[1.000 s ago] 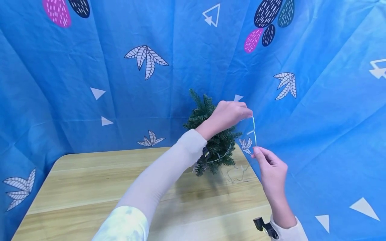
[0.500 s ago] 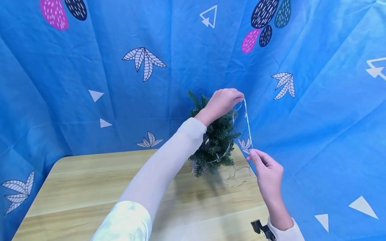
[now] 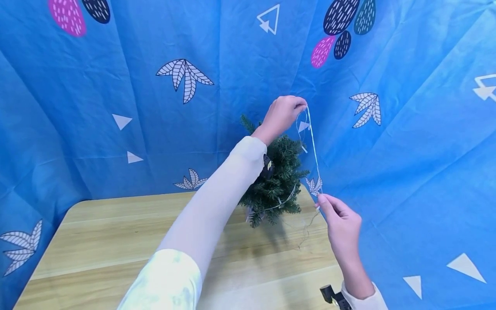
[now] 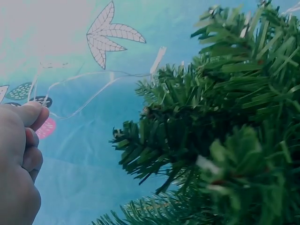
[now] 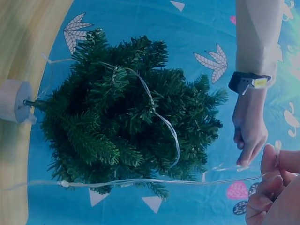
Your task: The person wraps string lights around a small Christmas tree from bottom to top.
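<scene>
A small green artificial Christmas tree (image 3: 280, 181) stands at the back right of the table, with a string of clear fairy lights (image 5: 150, 101) looped around its branches. My left hand (image 3: 282, 113) is raised beside the treetop and pinches the light string (image 3: 313, 148) between thumb and fingertips. From there the wire slopes taut down to my right hand (image 3: 342, 228), which pinches it lower, right of the tree. A slack loop with a small bulb hangs under the left hand. In the right wrist view, more wire trails past the right hand (image 5: 276, 187) toward the table.
The tree's white round base (image 5: 14, 101) rests on the light wooden table (image 3: 128, 241). Loose wire (image 3: 304, 234) hangs over the tabletop at the right. A blue patterned cloth (image 3: 232, 51) hangs behind the table and along its right side.
My left hand has risen and shifted a little left, so the stretch of wire between the hands is longer. My right hand has drifted slightly left and down, still pinching.
</scene>
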Action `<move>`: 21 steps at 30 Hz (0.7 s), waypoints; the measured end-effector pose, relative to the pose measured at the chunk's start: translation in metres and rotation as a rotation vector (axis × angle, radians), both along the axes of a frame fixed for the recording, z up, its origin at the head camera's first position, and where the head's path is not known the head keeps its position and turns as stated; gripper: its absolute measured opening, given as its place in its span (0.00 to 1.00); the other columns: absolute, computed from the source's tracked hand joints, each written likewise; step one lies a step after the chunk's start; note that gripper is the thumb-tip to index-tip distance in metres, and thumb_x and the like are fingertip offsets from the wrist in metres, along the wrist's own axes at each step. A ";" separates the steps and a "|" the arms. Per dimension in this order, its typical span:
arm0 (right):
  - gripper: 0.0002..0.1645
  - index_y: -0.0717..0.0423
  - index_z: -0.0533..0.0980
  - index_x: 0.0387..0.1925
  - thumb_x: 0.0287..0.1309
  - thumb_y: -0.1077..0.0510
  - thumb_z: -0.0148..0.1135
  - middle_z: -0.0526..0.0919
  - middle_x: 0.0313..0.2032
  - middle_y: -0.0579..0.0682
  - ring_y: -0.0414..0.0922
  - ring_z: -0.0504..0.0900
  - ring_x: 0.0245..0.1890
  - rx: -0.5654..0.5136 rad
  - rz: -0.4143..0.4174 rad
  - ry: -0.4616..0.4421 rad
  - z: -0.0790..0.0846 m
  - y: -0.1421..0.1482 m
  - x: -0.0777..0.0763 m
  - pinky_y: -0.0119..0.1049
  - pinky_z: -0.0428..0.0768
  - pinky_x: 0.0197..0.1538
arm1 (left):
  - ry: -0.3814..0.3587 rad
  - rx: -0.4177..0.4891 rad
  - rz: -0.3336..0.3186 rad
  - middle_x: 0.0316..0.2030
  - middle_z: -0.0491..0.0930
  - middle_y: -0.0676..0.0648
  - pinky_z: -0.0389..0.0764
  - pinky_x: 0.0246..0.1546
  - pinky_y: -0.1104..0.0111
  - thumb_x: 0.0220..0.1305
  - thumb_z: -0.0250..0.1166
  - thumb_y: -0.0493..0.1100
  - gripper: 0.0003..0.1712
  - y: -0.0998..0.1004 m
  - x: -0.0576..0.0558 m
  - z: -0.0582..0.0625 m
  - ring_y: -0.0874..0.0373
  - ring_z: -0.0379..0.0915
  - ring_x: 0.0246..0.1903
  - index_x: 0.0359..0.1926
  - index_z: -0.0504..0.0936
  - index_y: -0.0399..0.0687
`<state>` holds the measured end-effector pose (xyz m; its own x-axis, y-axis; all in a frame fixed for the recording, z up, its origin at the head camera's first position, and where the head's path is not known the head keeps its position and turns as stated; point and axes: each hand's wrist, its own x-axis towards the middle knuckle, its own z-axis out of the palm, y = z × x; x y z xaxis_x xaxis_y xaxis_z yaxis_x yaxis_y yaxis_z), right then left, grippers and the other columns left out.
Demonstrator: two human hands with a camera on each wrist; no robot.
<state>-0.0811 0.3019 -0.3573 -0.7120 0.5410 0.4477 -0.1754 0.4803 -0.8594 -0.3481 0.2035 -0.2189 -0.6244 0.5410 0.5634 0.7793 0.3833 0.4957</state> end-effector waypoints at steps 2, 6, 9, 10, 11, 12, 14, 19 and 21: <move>0.13 0.52 0.88 0.40 0.66 0.48 0.67 0.88 0.29 0.42 0.38 0.68 0.20 0.004 -0.002 -0.007 -0.001 0.000 0.000 0.31 0.68 0.27 | -0.021 0.001 0.009 0.53 0.84 0.54 0.77 0.50 0.73 0.76 0.55 0.50 0.17 0.001 -0.003 0.003 0.65 0.77 0.44 0.57 0.85 0.54; 0.14 0.52 0.88 0.40 0.65 0.47 0.68 0.88 0.29 0.42 0.39 0.62 0.17 0.003 -0.009 -0.026 -0.003 -0.002 -0.001 0.34 0.64 0.25 | -0.063 0.012 0.053 0.53 0.84 0.55 0.76 0.49 0.73 0.76 0.55 0.50 0.17 0.001 -0.011 0.013 0.64 0.76 0.42 0.56 0.85 0.55; 0.13 0.51 0.88 0.38 0.64 0.47 0.68 0.88 0.28 0.45 0.39 0.60 0.16 0.003 -0.010 -0.023 -0.004 -0.003 -0.001 0.35 0.63 0.24 | -0.109 0.037 0.078 0.53 0.84 0.55 0.76 0.48 0.72 0.76 0.55 0.50 0.16 -0.001 -0.016 0.020 0.64 0.75 0.41 0.56 0.85 0.56; 0.12 0.50 0.88 0.38 0.65 0.47 0.68 0.88 0.28 0.45 0.39 0.60 0.16 0.003 -0.009 -0.020 -0.004 -0.004 -0.001 0.35 0.64 0.24 | -0.131 0.051 0.079 0.53 0.84 0.55 0.76 0.47 0.72 0.76 0.55 0.50 0.16 -0.002 -0.017 0.022 0.63 0.75 0.41 0.56 0.85 0.56; 0.12 0.50 0.88 0.38 0.65 0.48 0.68 0.88 0.28 0.45 0.40 0.61 0.16 0.003 -0.006 -0.015 -0.004 -0.004 -0.001 0.35 0.65 0.25 | -0.154 0.064 0.077 0.53 0.84 0.55 0.76 0.47 0.71 0.76 0.55 0.49 0.16 -0.003 -0.017 0.023 0.63 0.75 0.42 0.56 0.85 0.56; 0.12 0.50 0.88 0.38 0.65 0.48 0.68 0.88 0.28 0.44 0.40 0.61 0.17 0.004 -0.006 -0.012 -0.004 -0.004 -0.001 0.35 0.65 0.26 | -0.175 0.078 0.075 0.54 0.84 0.55 0.76 0.48 0.71 0.76 0.55 0.49 0.16 -0.003 -0.018 0.025 0.63 0.75 0.42 0.56 0.86 0.55; 0.11 0.50 0.88 0.39 0.65 0.48 0.67 0.88 0.28 0.41 0.40 0.62 0.17 0.005 -0.004 -0.010 -0.004 -0.005 0.000 0.34 0.66 0.26 | -0.218 0.103 0.068 0.54 0.84 0.55 0.76 0.48 0.71 0.76 0.56 0.49 0.16 -0.004 -0.019 0.026 0.63 0.74 0.44 0.55 0.86 0.55; 0.14 0.54 0.88 0.40 0.65 0.49 0.67 0.88 0.28 0.39 0.39 0.66 0.20 -0.003 0.006 -0.003 -0.004 -0.006 0.000 0.31 0.68 0.30 | -0.289 0.165 0.051 0.53 0.84 0.55 0.76 0.46 0.72 0.75 0.58 0.48 0.14 -0.001 -0.020 0.029 0.63 0.74 0.43 0.53 0.87 0.54; 0.14 0.56 0.87 0.41 0.65 0.49 0.67 0.88 0.28 0.40 0.39 0.68 0.21 -0.008 0.011 0.002 -0.004 -0.007 0.000 0.31 0.69 0.31 | -0.316 0.198 0.031 0.51 0.85 0.55 0.75 0.43 0.72 0.75 0.58 0.47 0.14 0.002 -0.020 0.030 0.62 0.73 0.40 0.52 0.87 0.53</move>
<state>-0.0814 0.2949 -0.3617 -0.7170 0.5365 0.4450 -0.1823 0.4719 -0.8626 -0.3686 0.2054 -0.1890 -0.7983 0.4193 0.4323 0.5659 0.2769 0.7765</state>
